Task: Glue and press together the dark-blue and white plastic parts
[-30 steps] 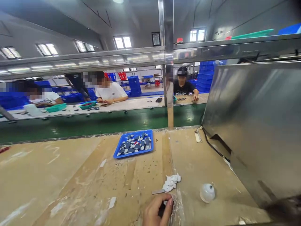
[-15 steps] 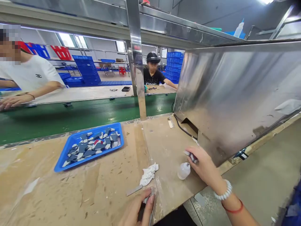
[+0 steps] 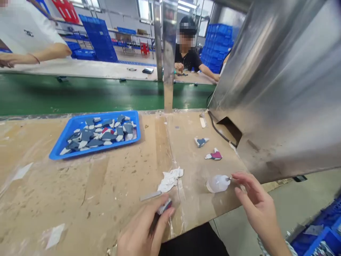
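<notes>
My left hand [image 3: 150, 222] pinches a small moulded piece [image 3: 165, 206], grey-white with dark blue and maroon, at the table's near edge. My right hand [image 3: 255, 202] has its thumb and fingers apart, with the fingertips at the thin metal tip of a translucent white squeeze bottle [image 3: 218, 184]. That bottle leans towards the hand. Beyond it lie a blue-and-white piece [image 3: 201, 142] and a maroon-and-white piece [image 3: 215, 154]. Near my left hand are a crumpled white cloth [image 3: 170, 179] and a flat grey strip [image 3: 150, 196].
A blue tray [image 3: 59, 151] of similar pieces sits on the left of the cardboard-covered table. Behind runs a green conveyor belt [image 3: 112, 96], with two people across it. A metal post [image 3: 168, 60] rises mid-view; a large metal housing [image 3: 279, 106] bounds the right.
My right hand has let go of a small piece and opened beside the bottle. Two pieces now show on the table beyond it. The view has tipped downward; my left hand keeps its piece.
</notes>
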A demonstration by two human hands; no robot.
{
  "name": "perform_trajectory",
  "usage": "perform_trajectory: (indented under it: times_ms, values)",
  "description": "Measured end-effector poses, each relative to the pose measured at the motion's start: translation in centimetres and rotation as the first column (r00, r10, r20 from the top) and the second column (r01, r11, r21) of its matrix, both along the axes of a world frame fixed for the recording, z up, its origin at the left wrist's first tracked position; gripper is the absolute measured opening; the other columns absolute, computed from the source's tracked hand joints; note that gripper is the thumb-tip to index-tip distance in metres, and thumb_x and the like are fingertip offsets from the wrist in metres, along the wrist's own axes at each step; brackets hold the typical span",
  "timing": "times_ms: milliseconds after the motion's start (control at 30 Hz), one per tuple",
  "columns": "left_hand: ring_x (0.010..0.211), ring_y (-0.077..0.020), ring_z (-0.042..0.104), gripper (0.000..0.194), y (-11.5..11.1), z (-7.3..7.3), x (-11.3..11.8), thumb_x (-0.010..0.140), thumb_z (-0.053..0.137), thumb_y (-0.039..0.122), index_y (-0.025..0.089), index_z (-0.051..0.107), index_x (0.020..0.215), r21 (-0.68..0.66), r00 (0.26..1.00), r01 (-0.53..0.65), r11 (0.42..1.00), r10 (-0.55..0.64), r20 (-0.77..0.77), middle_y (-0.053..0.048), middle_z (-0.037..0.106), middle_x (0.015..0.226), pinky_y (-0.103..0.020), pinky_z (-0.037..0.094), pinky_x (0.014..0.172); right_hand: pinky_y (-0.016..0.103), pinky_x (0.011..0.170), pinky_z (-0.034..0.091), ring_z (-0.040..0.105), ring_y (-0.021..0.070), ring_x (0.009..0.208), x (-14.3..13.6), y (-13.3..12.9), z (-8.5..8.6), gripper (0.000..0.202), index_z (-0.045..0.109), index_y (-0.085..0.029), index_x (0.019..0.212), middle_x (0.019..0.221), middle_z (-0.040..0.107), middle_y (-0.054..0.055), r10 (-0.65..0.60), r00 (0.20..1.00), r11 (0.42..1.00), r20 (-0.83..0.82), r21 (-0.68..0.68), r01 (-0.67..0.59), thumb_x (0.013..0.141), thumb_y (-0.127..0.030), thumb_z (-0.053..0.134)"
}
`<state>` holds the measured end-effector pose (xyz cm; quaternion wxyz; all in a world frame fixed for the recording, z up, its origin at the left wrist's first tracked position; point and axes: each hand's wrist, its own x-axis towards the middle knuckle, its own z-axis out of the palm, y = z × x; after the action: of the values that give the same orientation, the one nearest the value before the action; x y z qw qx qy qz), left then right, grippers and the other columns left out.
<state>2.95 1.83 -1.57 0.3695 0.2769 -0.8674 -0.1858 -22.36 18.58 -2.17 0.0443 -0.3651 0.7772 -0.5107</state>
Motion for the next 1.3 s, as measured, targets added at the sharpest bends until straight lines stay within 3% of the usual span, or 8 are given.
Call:
perform_trajectory:
  times_ms: [167,333,467,533,667,833,1133,1300]
  values:
    - [0.089,-0.0161,0.076,0.031,0.9,0.6,-1.0,0.092,0.066,0.047,0.024,0.064,0.113,0.186,0.998,-0.050,0.981,0.043,0.040,-0.003,0.076,0.105,-0.021,0.064,0.071,0.054,0.114,0.038,0.045,0.0299,0.140,3.3,-1.0,0.6,0.070,0.037,-0.039,0.149,0.153,0.049,0.005,0.121,0.955,0.979,0.272,0.124,-0.160,0.088,-0.046,0.072]
    - [0.089,-0.0170,0.073,0.012,2.1,1.7,-0.8,0.094,0.067,0.031,0.022,0.066,0.102,0.086,0.996,-0.061,0.994,0.056,0.066,-0.004,0.074,0.094,-0.024,0.060,0.078,0.049,0.107,0.042,0.057,0.0306,0.129,3.7,-3.1,0.5,0.040,0.062,-0.030,0.120,0.135,0.065,0.005,0.031,0.992,0.981,0.125,0.185,-0.054,0.087,-0.050,0.071]
    - [0.093,-0.0167,0.073,0.018,2.7,2.1,-0.4,0.096,0.062,0.021,0.022,0.064,0.115,0.115,0.997,-0.045,0.992,0.037,0.073,-0.006,0.075,0.101,-0.024,0.060,0.081,0.040,0.088,0.054,0.070,0.0259,0.107,3.8,-2.6,0.2,0.054,0.042,-0.034,0.127,0.115,0.074,0.007,0.074,0.917,0.996,0.393,-0.084,-0.044,0.086,-0.038,0.076]
    - [0.092,-0.0157,0.074,0.021,2.8,1.7,-0.4,0.097,0.060,0.023,0.023,0.061,0.118,0.140,0.996,-0.070,0.988,0.062,0.061,-0.005,0.075,0.103,-0.023,0.061,0.081,0.035,0.075,0.057,0.073,0.0238,0.091,4.0,-2.3,0.6,0.045,0.039,-0.034,0.121,0.100,0.077,0.005,0.161,0.849,0.972,0.504,-0.231,-0.047,0.090,-0.035,0.071]
    - [0.091,-0.0137,0.073,0.018,2.5,0.3,-0.7,0.099,0.059,0.027,0.021,0.059,0.116,0.107,0.989,-0.148,0.983,0.150,-0.009,-0.003,0.075,0.101,-0.022,0.060,0.084,0.031,0.060,0.054,0.066,0.0198,0.067,4.6,-2.8,1.8,0.024,0.048,-0.034,0.113,0.077,0.070,0.001,0.307,0.768,0.918,0.563,-0.389,-0.082,0.094,-0.041,0.062]
    - [0.109,-0.0166,0.068,0.010,2.3,0.1,-0.9,0.096,0.062,0.017,0.020,0.064,0.105,0.012,0.986,-0.165,0.986,0.165,0.008,-0.006,0.073,0.110,-0.027,0.055,0.094,0.027,0.050,0.050,0.056,0.0131,0.054,5.3,-4.5,2.6,0.032,0.064,-0.030,0.101,0.075,0.060,-0.001,0.267,0.738,0.902,0.619,-0.430,0.034,0.080,-0.050,0.077]
    - [0.109,-0.0202,0.071,0.030,3.2,-0.3,-0.5,0.084,0.070,-0.001,0.017,0.072,0.108,-0.045,0.990,-0.089,0.995,0.084,-0.115,-0.005,0.078,0.108,-0.031,0.061,0.091,0.017,0.037,0.040,0.041,0.0078,0.057,5.4,-6.5,4.0,0.042,0.070,-0.022,0.085,0.085,0.049,0.000,0.199,0.292,0.809,0.936,-0.325,0.490,0.061,-0.049,0.090]
    - [0.108,-0.0221,0.073,0.035,3.6,-0.2,0.3,0.083,0.071,-0.001,0.022,0.075,0.109,-0.043,0.993,-0.073,0.996,0.069,-0.091,-0.002,0.079,0.109,-0.032,0.065,0.088,0.018,0.042,0.049,0.050,0.0104,0.061,5.6,-6.9,3.0,0.040,0.070,-0.024,0.085,0.091,0.054,0.003,0.188,0.229,0.825,0.955,-0.280,0.491,0.070,-0.060,0.079]
